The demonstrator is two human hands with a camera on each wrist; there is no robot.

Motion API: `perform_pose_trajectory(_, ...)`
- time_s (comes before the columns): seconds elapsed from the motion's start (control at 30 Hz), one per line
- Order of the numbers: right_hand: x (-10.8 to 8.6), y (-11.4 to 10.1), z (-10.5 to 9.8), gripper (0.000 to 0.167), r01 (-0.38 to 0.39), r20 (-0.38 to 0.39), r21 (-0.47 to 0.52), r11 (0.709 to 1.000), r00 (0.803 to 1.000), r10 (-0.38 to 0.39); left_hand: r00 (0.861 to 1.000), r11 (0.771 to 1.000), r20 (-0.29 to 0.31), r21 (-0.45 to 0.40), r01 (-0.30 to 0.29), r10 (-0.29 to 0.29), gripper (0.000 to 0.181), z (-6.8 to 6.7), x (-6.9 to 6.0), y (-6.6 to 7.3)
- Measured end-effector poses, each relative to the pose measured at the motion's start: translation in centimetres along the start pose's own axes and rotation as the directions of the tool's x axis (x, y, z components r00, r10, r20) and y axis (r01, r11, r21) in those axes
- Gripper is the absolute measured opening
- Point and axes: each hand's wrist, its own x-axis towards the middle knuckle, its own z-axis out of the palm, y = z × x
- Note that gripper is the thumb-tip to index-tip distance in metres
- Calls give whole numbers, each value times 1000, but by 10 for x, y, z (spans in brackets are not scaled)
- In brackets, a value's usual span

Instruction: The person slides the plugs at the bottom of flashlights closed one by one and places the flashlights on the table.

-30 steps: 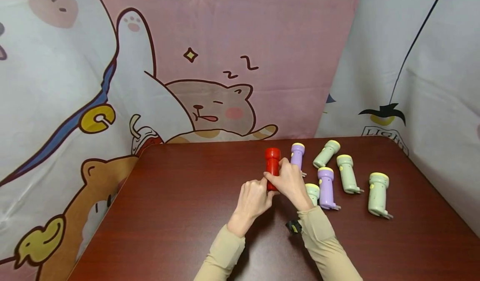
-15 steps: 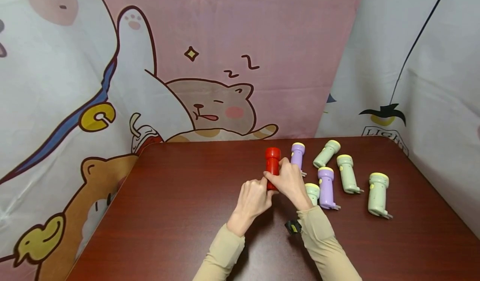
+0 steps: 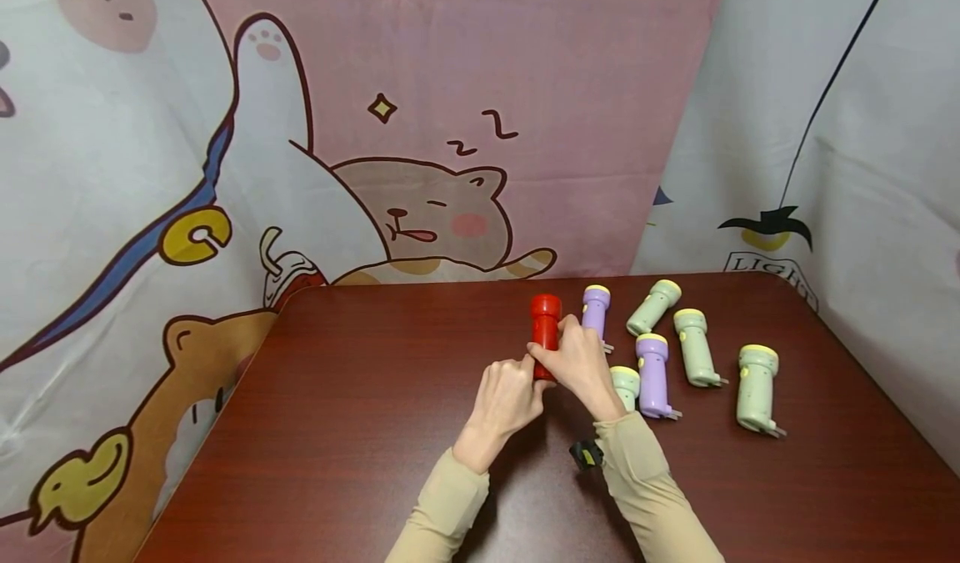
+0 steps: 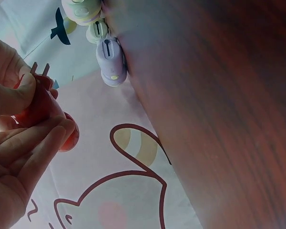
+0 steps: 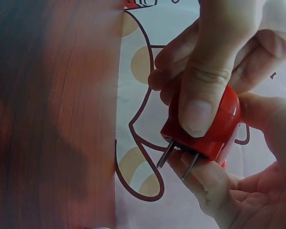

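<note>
Above the dark wooden table, both hands hold a red flashlight point(image 3: 545, 321), its wide head up and away from the person. My left hand point(image 3: 506, 400) grips the lower end, and the left thumb presses beside two metal plug prongs point(image 5: 168, 153) that stick out of the base in the right wrist view. On the body's right side, my right hand point(image 3: 581, 361) holds the flashlight with its fingers round it. The left wrist view shows the red body point(image 4: 40, 107) between the left fingers point(image 4: 50, 138) and the right hand point(image 4: 2, 59).
To the right stand purple flashlights point(image 3: 652, 375) and pale green flashlights point(image 3: 757, 388), several with prongs out. Another green one point(image 3: 625, 384) is partly behind the right wrist. A small black object point(image 3: 587, 454) shows beside the right sleeve. A cartoon cloth point(image 3: 585, 129) hangs behind the table point(image 3: 337, 429).
</note>
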Motion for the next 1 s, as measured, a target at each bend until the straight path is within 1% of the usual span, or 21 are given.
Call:
perform_pose_trajectory(0.17, 0, -1, 0, 47, 2, -6, -3, 1000, 1000, -3, 1000, 1000, -4, -2, -3, 3, 31, 0, 0, -1)
perform_pose_trajectory(0.4, 0, -2, 0, 47, 10, -20, -11, 1000, 1000, -10, 1000, 1000, -20, 19, -16, 16, 32, 0, 0, -1)
perform_pose_trajectory(1.0, -2, -2, 1, 47, 4, -20, 2, 1000, 1000, -4, 999, 999, -27, 9, -31, 31, 28, 0, -2, -2)
